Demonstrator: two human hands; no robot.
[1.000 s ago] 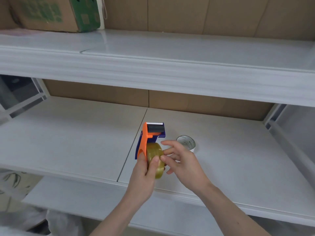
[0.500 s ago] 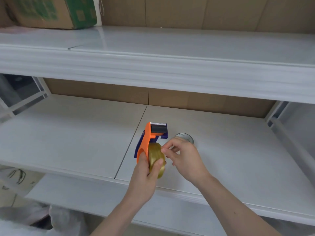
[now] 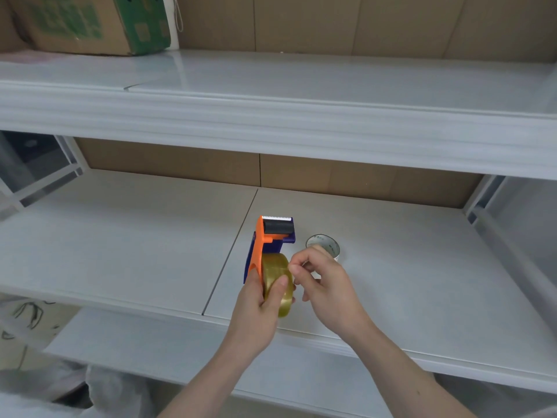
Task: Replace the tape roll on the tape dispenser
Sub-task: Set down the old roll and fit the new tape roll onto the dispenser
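The left hand (image 3: 259, 300) grips the lower end of an orange and blue tape dispenser (image 3: 261, 245), thumb curled across the yellowish clear tape roll (image 3: 275, 277) that sits on the dispenser's side; dispenser and roll are held up above the front part of the middle shelf (image 3: 126, 242), with the serrated cutter and black roller at the far end pointing away from the person. The right hand (image 3: 324, 282) is just beside the roll on its right, fingers curled, thumb and forefinger pinched together at the roll's upper right edge; whether they hold a loose end of tape cannot be told. Behind the right hand, partly hidden by its fingers, an empty tape core (image 3: 324, 245) stands upright on the shelf, white outside with small dark print on its inner wall that is too small to read. The middle shelf is pale grey-white, made of two panels that meet in a dark seam running from the back to the front edge, just left of the hands. Above it an upper shelf (image 3: 301, 95) of the same white carries a cardboard box (image 3: 90, 24) at the far left, brown with green printed panels; its printing is not legible. Brown board lines the back behind both shelves. A lower shelf (image 3: 150, 336) shows beneath the forearms, and white metal frame members stand at the left and right sides.
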